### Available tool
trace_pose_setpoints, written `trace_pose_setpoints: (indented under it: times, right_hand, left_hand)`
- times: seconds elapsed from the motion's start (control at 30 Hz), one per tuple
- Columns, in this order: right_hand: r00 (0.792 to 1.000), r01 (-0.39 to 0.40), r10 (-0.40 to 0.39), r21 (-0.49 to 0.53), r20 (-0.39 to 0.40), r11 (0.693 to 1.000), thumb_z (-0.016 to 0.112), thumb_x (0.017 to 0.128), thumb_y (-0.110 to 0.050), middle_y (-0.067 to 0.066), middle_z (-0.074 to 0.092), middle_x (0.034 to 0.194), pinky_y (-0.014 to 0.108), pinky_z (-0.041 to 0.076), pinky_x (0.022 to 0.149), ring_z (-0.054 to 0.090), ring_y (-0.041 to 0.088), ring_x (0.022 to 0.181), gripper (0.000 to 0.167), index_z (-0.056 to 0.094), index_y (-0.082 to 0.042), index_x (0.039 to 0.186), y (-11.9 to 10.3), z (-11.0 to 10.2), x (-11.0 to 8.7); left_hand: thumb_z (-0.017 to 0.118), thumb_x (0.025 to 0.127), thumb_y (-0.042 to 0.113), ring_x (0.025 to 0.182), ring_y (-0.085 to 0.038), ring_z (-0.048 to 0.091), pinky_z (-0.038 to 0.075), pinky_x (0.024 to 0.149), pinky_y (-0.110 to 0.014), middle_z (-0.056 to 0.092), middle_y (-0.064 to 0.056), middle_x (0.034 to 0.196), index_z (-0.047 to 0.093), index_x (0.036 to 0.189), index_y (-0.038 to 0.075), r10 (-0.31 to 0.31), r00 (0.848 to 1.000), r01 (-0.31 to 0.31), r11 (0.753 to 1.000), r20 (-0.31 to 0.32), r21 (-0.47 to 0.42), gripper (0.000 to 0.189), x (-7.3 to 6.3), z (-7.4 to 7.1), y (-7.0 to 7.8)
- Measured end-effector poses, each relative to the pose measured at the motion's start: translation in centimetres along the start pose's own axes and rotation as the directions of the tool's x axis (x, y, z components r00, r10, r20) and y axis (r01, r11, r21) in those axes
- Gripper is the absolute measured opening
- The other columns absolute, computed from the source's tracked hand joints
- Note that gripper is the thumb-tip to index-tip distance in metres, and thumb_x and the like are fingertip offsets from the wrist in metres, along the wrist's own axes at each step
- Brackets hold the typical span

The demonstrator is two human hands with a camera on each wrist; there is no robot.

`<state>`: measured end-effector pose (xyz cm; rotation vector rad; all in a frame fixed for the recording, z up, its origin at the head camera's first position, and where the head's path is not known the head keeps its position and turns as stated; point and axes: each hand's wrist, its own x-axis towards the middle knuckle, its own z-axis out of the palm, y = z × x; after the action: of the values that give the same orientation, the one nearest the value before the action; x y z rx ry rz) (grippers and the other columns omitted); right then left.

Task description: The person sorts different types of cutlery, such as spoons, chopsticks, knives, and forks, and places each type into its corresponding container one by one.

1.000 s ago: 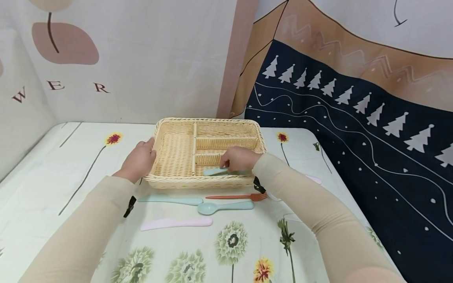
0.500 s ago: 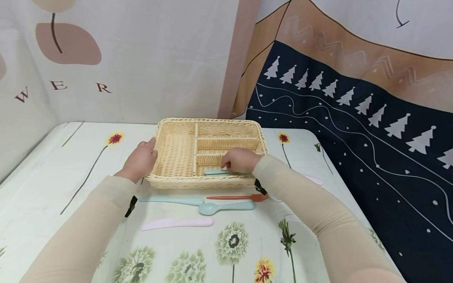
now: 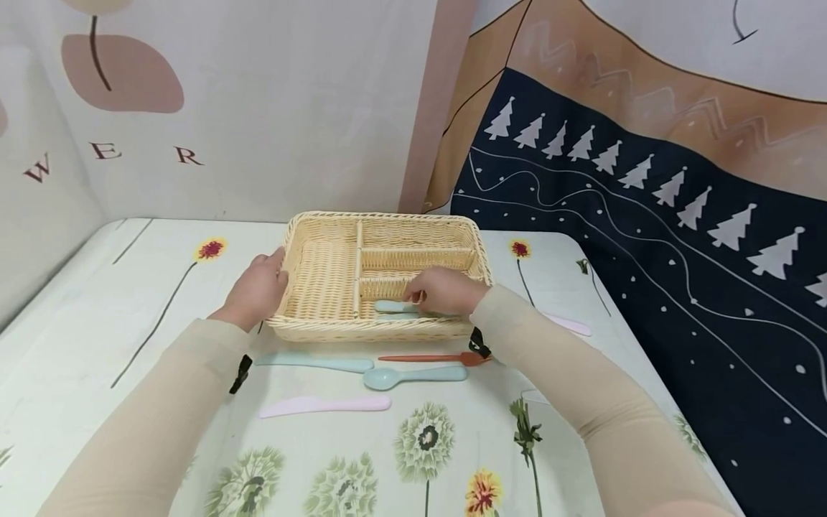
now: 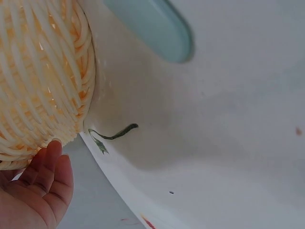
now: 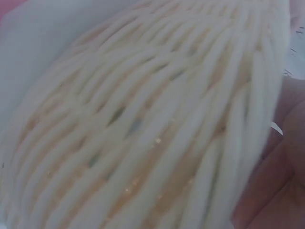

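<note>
A woven wicker basket [image 3: 323,273] with several compartments stands on the table. My left hand [image 3: 256,291] grips its left side; in the left wrist view the fingers [image 4: 50,167] bend against the woven wall. My right hand [image 3: 442,291] reaches into the front right compartment and pinches a light blue piece of cutlery [image 3: 393,306]. Only its rounded end shows, the rest being hidden by the hand. Just below it, a second light blue piece [image 3: 399,316] lies along the front wall. In the right wrist view the basket's outer wall [image 5: 143,119] covers most of the picture.
In front of the basket lie a light blue knife [image 3: 316,362], an orange fork [image 3: 426,358], a light blue spoon [image 3: 413,375] and a pink knife [image 3: 326,406]. A pink piece [image 3: 570,324] shows beyond the right sleeve. Printed cloths hang behind the table.
The light blue piece in my right hand has risen slightly, and another light blue piece now shows beneath it. My left hand stays at the basket's side.
</note>
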<state>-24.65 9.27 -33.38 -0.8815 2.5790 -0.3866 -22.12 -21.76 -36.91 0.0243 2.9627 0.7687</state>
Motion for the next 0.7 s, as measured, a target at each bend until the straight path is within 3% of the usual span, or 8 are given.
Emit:
trace_pose_setpoints:
  times: [0.27, 0.4, 0.57, 0.7]
  right_hand:
    - [0.996, 0.018, -0.008, 0.122, -0.084, 0.992, 0.067, 0.089, -0.004, -0.002, 0.069, 0.108, 0.026, 0.050, 0.083, 0.059, 0.013, 0.091, 0.029, 0.072, -0.013, 0.116, -0.3, -0.1, -1.2]
    - [0.991, 0.023, -0.006, 0.125, -0.133, 0.992, 0.068, 0.088, -0.004, -0.002, 0.069, 0.108, 0.026, 0.051, 0.081, 0.060, 0.012, 0.091, 0.029, 0.073, -0.014, 0.115, -0.4, 0.2, -1.8]
    - [0.979, 0.022, 0.013, 0.165, -0.204, 0.986, 0.069, 0.089, -0.006, -0.001, 0.069, 0.112, 0.029, 0.051, 0.087, 0.061, 0.013, 0.103, 0.031, 0.070, -0.013, 0.119, -0.3, 0.7, -2.8]
    - [0.965, 0.039, 0.023, 0.228, -0.261, 0.973, 0.069, 0.089, -0.007, 0.000, 0.068, 0.114, 0.029, 0.051, 0.086, 0.060, 0.014, 0.103, 0.031, 0.070, -0.013, 0.119, -0.3, 1.1, -3.6]
  left_hand:
    - [0.029, 0.104, 0.014, 0.108, -0.039, 0.047, 0.039, 0.100, -0.056, 0.034, -0.035, 0.136, 0.010, 0.151, -0.007, -0.009, 1.000, 0.009, 1.000, -0.007, -0.003, 0.055, 0.0, -0.1, -0.2]
    - [0.029, 0.104, 0.014, 0.108, -0.039, 0.047, 0.039, 0.100, -0.056, 0.034, -0.036, 0.135, 0.010, 0.151, -0.008, -0.008, 1.000, 0.008, 1.000, -0.012, -0.005, 0.055, -0.1, -0.1, -0.1]
    - [0.028, 0.104, 0.014, 0.111, -0.040, 0.047, 0.039, 0.101, -0.055, 0.033, -0.035, 0.137, 0.009, 0.151, -0.007, -0.012, 1.000, 0.012, 1.000, -0.005, -0.013, 0.055, -0.1, 0.0, 0.1]
    - [0.028, 0.104, 0.014, 0.112, -0.040, 0.047, 0.039, 0.101, -0.055, 0.032, -0.035, 0.138, 0.009, 0.151, -0.007, -0.013, 1.000, 0.013, 1.000, 0.003, -0.014, 0.055, -0.2, 0.1, 0.2]
